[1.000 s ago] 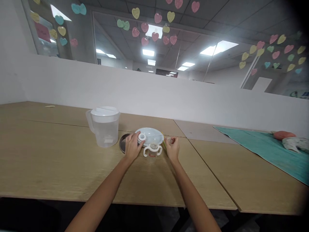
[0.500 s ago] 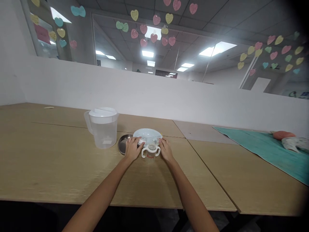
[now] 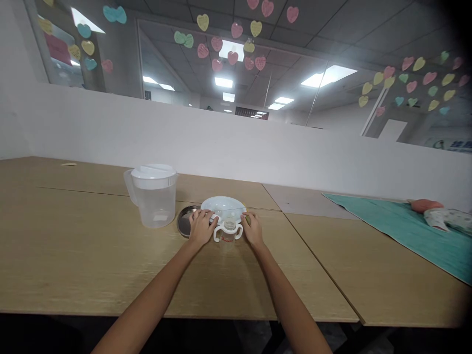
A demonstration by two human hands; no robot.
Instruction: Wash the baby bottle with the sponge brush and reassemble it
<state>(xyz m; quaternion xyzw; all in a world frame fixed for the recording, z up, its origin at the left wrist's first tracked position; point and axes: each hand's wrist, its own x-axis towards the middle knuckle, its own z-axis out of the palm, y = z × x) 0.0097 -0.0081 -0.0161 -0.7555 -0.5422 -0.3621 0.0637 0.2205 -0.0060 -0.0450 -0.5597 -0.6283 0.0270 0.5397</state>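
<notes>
My left hand [image 3: 201,228] is closed by the left edge of a white plate [image 3: 222,200], its fingers at a small white object [image 3: 214,218]. On the plate's right side, the curled fingers of my right hand [image 3: 253,230] are around something small and olive-coloured [image 3: 248,220], too small to name. Between the hands stands a clear bottle [image 3: 227,237] with red lettering, its white ring with two handles around the neck and no lid on top. Clear items lie on the plate, hard to make out. A round metal dish [image 3: 183,223] is partly behind my left hand.
A clear lidded pitcher [image 3: 157,201] stands left of the dish on the wooden table [image 3: 92,255]. To the right lies a green cloth [image 3: 391,223] with a doll-like thing [image 3: 427,206] on it. A white wall with a window runs behind.
The view has shifted slightly to the right. The fingers of my right hand have curled, and the olive-coloured thing now shows at them. My left hand has barely moved.
</notes>
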